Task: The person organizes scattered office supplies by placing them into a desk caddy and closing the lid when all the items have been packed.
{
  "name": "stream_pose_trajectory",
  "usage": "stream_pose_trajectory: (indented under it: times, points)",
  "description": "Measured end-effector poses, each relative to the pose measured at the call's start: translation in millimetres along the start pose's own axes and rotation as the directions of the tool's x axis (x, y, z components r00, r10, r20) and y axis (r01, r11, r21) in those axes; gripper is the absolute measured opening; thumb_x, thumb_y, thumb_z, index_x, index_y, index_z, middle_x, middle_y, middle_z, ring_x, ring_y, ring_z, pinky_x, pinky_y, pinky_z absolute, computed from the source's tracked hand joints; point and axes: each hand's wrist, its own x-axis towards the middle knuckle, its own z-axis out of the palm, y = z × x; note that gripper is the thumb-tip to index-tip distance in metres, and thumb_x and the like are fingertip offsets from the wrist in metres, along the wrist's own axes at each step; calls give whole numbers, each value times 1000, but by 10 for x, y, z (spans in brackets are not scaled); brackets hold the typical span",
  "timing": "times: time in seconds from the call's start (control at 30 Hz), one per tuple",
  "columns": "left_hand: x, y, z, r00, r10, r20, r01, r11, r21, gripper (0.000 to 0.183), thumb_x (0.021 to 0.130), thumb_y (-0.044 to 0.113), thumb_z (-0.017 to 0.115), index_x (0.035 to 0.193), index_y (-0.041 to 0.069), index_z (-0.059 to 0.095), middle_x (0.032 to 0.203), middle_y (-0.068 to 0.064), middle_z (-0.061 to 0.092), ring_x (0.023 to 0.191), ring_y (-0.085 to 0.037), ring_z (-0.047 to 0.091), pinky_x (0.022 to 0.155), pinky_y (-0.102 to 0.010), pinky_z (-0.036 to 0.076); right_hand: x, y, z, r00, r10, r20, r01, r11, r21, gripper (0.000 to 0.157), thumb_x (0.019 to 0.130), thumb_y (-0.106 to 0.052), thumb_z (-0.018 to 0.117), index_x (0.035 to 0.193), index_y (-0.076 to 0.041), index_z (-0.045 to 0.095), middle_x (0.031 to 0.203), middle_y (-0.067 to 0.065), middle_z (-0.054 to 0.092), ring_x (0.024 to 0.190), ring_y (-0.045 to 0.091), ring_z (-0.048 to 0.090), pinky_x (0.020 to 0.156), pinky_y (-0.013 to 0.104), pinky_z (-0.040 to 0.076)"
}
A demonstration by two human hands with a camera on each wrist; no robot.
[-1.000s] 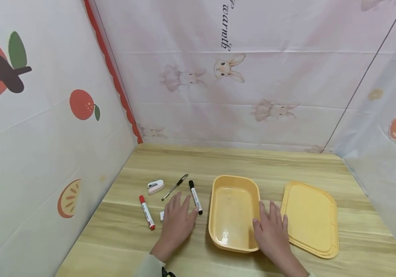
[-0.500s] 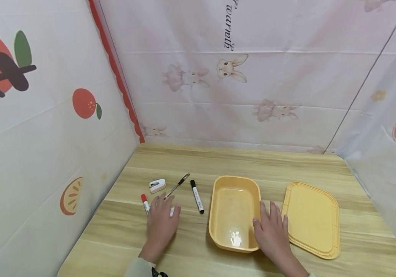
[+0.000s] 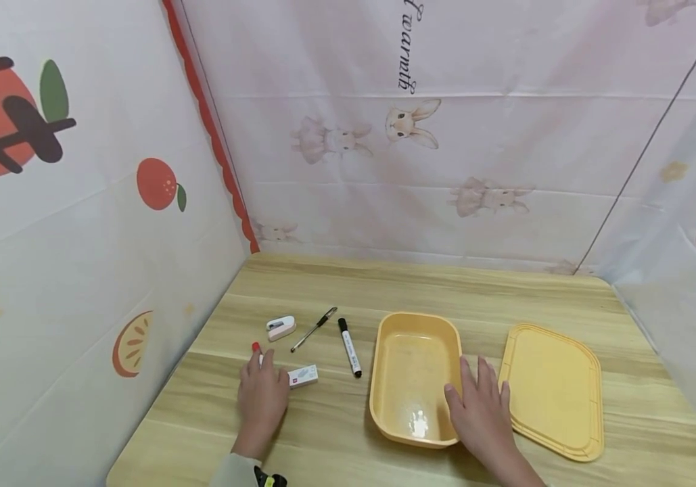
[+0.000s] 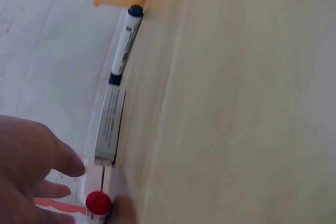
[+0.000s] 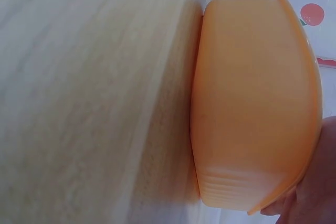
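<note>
My left hand (image 3: 262,396) is low over a red-capped marker (image 3: 257,348), covering most of it in the head view. In the left wrist view its fingers are spread beside the marker's red end (image 4: 98,203). Right of that hand lies a small white box (image 3: 303,376) with printing on it. My right hand (image 3: 483,409) rests on the right rim of a yellow plastic container (image 3: 417,379), fingers extended, thumb toward the inside. The right wrist view shows the container's outer wall (image 5: 252,98) and part of that hand at its rim.
A black marker (image 3: 350,348), a black pen (image 3: 314,329) and a small white-and-pink object (image 3: 281,327) lie left of the container. The yellow lid (image 3: 551,392) lies flat to its right. Printed cloth walls border the table (image 3: 475,284) at the left, back and right.
My left hand has moved left, from beside the black marker to over the red-capped marker, uncovering the small white box. My right hand stays at the container's rim.
</note>
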Motion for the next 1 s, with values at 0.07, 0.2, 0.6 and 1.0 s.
stream_pose_trajectory:
  times: [0.07, 0.2, 0.6, 1.0]
  points:
    - [11, -21, 1, 1000, -3, 13, 3, 1000, 2, 56, 95, 20, 61, 146, 1, 47, 154, -25, 38, 128, -46, 41, 94, -61, 45, 2, 0, 1, 1000, 0, 3, 0, 1000, 5, 66, 106, -41, 42, 159, -4, 25, 164, 30, 8, 150, 52, 6, 115, 72, -2]
    - [29, -40, -1, 1000, 2, 16, -2, 1000, 9, 62, 91, 15, 64, 147, -1, 45, 151, -28, 41, 120, -46, 46, 89, -58, 46, 3, -2, 2, 1000, -1, 2, 1, 1000, 9, 69, 106, -46, 41, 159, -4, 26, 164, 31, 9, 150, 53, 6, 115, 73, -2]
    - [83, -82, -49, 999, 5, 50, -2, 998, -67, 74, 82, -2, 63, 151, -6, 36, 147, -34, 40, 124, -51, 46, 96, -63, 46, -5, -1, 9, 1000, 7, 11, -7, 999, 32, 73, 106, -55, 33, 159, -5, 25, 164, 30, 8, 150, 53, 5, 115, 73, -3]
    - [117, -125, -49, 999, -29, 25, 33, 985, -170, 73, 83, -6, 57, 151, -12, 30, 142, -34, 46, 126, -52, 46, 106, -61, 40, -8, -2, -9, 1000, -4, -1, 4, 999, 33, 73, 106, -55, 33, 159, -5, 26, 163, 31, 12, 150, 53, 6, 115, 73, -2]
